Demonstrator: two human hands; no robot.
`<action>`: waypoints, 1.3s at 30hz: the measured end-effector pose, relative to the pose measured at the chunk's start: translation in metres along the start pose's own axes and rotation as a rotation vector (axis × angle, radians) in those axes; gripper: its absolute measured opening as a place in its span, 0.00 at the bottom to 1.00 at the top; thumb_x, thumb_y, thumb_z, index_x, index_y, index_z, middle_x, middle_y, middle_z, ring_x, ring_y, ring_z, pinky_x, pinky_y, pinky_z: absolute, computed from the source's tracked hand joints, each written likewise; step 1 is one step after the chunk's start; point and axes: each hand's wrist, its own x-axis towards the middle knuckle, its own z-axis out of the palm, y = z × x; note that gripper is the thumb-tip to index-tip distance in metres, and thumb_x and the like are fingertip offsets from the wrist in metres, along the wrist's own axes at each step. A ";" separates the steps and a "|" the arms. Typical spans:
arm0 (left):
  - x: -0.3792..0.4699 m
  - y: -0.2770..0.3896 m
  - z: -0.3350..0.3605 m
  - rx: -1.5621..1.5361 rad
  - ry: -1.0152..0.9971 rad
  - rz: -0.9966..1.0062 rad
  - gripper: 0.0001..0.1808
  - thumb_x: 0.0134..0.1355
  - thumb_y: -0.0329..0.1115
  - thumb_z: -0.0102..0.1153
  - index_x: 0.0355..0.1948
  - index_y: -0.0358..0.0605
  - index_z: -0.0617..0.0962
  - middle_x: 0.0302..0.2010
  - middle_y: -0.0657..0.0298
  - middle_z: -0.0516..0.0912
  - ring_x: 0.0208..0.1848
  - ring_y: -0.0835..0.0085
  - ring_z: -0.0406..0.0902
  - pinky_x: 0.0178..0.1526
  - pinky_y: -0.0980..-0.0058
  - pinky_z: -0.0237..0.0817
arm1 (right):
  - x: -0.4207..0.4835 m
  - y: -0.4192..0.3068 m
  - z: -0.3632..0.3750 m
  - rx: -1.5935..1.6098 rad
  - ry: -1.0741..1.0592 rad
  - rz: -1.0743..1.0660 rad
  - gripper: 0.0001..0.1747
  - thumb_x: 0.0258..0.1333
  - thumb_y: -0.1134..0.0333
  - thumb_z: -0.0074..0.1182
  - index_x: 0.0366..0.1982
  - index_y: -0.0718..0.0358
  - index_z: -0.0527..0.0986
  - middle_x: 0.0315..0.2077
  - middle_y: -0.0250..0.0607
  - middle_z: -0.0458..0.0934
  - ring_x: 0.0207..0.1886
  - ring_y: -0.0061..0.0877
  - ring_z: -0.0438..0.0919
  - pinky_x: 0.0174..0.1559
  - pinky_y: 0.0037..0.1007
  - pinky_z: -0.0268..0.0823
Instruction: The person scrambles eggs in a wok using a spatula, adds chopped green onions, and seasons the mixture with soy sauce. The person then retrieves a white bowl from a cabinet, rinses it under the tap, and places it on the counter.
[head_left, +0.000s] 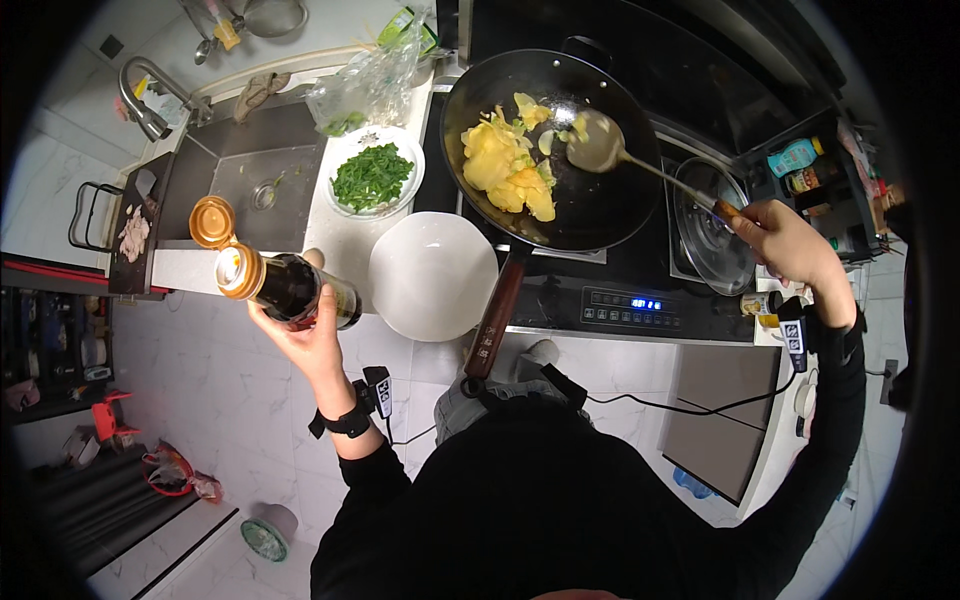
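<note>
My left hand (311, 330) grips a dark sauce bottle (289, 289), tilted to the left, its orange flip cap (212, 222) standing open. At the far right, my right hand (787, 240) holds the wooden handle of a metal wok spatula (596, 142). The spatula's blade rests inside a black wok (615, 202) on the stove. Yellow slices, apparently potato, (510, 165) lie on the wok's left side, with a few pale and green bits near the blade. A white bowl (433, 277) sits left of the wok's wooden handle (499, 315).
Chopped greens fill a white plate (416, 180) beside the wok. Further left are a sink (225, 169), a faucet (150, 112) and a cutting board (124, 274) with sliced meat. A glass lid (720, 255) lies right of the wok, near a rack of bottles (802, 165).
</note>
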 end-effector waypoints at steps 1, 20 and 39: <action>0.000 -0.001 0.000 -0.008 0.004 -0.009 0.43 0.47 0.21 0.66 0.62 0.40 0.57 0.54 0.56 0.67 0.55 0.67 0.70 0.58 0.68 0.64 | 0.003 0.001 -0.007 0.000 -0.082 0.083 0.20 0.62 0.57 0.48 0.35 0.70 0.76 0.12 0.31 0.68 0.11 0.15 0.64 0.15 0.20 0.56; -0.009 0.003 -0.014 0.154 0.119 -0.039 0.43 0.48 0.20 0.63 0.62 0.40 0.55 0.56 0.55 0.65 0.57 0.67 0.68 0.59 0.67 0.61 | -0.008 -0.033 0.017 -0.208 0.214 -0.339 0.20 0.61 0.60 0.50 0.43 0.72 0.75 0.17 0.45 0.72 0.20 0.26 0.69 0.27 0.28 0.62; -0.007 0.000 -0.014 0.131 0.149 0.002 0.39 0.49 0.21 0.65 0.60 0.40 0.60 0.53 0.57 0.70 0.53 0.69 0.72 0.58 0.68 0.63 | 0.083 0.030 0.095 0.601 -0.341 0.023 0.19 0.67 0.55 0.40 0.47 0.63 0.71 0.11 0.23 0.61 0.07 0.11 0.53 0.09 0.16 0.44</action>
